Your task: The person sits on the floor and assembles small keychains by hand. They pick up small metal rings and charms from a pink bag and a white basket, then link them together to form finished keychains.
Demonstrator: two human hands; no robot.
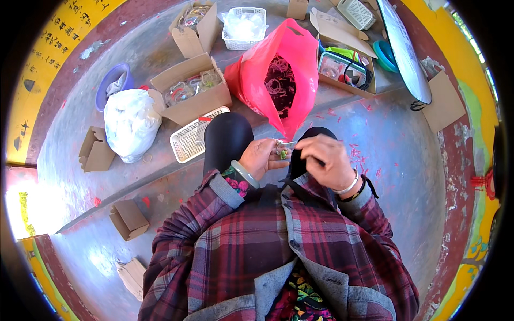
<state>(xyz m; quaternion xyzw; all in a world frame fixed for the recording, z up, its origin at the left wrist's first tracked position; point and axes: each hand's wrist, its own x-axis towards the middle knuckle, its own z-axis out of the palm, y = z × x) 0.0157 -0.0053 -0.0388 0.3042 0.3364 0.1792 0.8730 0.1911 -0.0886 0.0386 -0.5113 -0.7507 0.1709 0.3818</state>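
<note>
At the far left, a purple basin point(100, 90) is standing just beside a stuffed white bag point(132, 125). To its right, an open carton point(206, 105) is holding tangled loops, and a cream basket point(187, 153) is lying nearer, by the left knee. The left hand point(258, 159) is cradling a small green item point(283, 154) above the lap, its fingers curling around it; the exact grip is too small to tell. A thin pale strand point(288, 143) is running rightward from it. Beyond, a pink bag point(247, 80) is gaping open. The right hand point(326, 160) is bending inward, apparently pinching the strand's end between thumb and forefinger. The step in hand seems to be fine fingertip work on that strand; the next move probably calls for keeping the left hand steady while the right is guiding the strand under light tension.
</note>
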